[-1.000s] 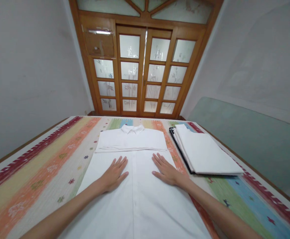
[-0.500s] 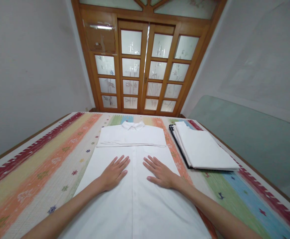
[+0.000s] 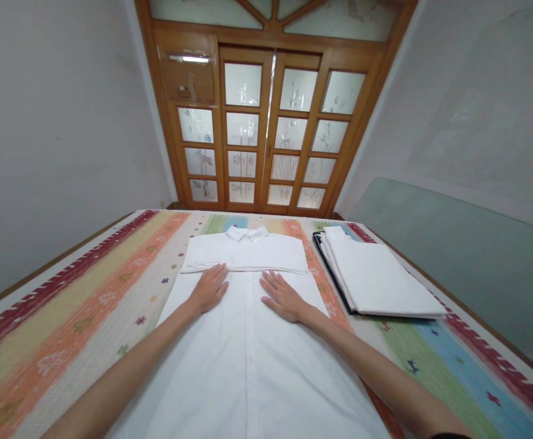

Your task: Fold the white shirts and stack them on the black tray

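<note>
A white collared shirt (image 3: 248, 360) lies front side up on the patterned cloth, its collar at the far end. Layered folds cross it below the collar. My left hand (image 3: 209, 288) rests palm down on the shirt's left half, its fingertips over the edge of the folds. On the right half my right hand (image 3: 282, 296) lies flat with fingers stretched, its tips just short of the fold line. Neither hand grips anything. The shirt's lower end runs out of view at the bottom.
A stack of folded white and black cloth (image 3: 385, 277) lies to the right of the shirt. A striped, colourful cloth (image 3: 111, 299) covers the bed or table. Wooden glass-paned doors (image 3: 266, 128) stand beyond the far edge; a pale green panel (image 3: 454, 244) lines the right wall.
Both hands have slid forward over the shirt toward the collar. The left hand has reached the folds. The view has tilted up slightly.
</note>
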The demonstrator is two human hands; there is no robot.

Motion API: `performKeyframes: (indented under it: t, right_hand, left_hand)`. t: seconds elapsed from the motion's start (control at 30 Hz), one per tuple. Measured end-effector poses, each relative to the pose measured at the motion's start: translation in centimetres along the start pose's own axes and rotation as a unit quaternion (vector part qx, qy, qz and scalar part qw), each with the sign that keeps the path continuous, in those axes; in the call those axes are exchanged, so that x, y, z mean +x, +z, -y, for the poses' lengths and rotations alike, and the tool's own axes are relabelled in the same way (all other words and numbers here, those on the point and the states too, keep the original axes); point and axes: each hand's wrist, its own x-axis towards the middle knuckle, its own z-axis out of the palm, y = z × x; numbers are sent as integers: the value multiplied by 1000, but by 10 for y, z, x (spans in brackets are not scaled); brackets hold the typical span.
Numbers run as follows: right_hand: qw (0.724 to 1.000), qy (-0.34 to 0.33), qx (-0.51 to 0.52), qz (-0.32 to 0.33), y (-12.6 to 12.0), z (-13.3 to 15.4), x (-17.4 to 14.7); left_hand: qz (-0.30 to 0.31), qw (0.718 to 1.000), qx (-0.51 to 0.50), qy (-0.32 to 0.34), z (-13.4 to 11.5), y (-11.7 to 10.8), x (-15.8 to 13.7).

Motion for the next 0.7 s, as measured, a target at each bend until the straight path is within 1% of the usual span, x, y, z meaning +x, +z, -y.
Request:
performKeyframes:
  t: [0.07,0.17,0.27,0.33,0.4,0.53,0.6,0.7]
  right_hand:
    - [999,12,-8,-46,6,-7,19]
    - [994,50,-15,-99,12,-17,47]
    - [988,84,-14,-131,16,-21,73]
    - [985,93,-11,-143,18,-19,89]
    - [985,89,-7,-144,21,-13,104]
    - [991,54,0,-126,26,8,132]
    - [993,35,0,-113,28,20,145]
    - [996,10,-7,-92,32,40,163]
  left_hand:
    - [-40,999,8,-23,-2,2,8]
    - [-69,995,20,-67,-2,6,15]
    - [-90,989,25,-118,2,11,19]
    - [-98,985,24,-138,4,13,20]
    - [-109,983,19,-143,4,13,21]
    - [-151,978,11,-146,-1,7,20]
    - [-172,971,12,-165,-4,3,18]
    - [-199,957,2,-210,-5,-1,16]
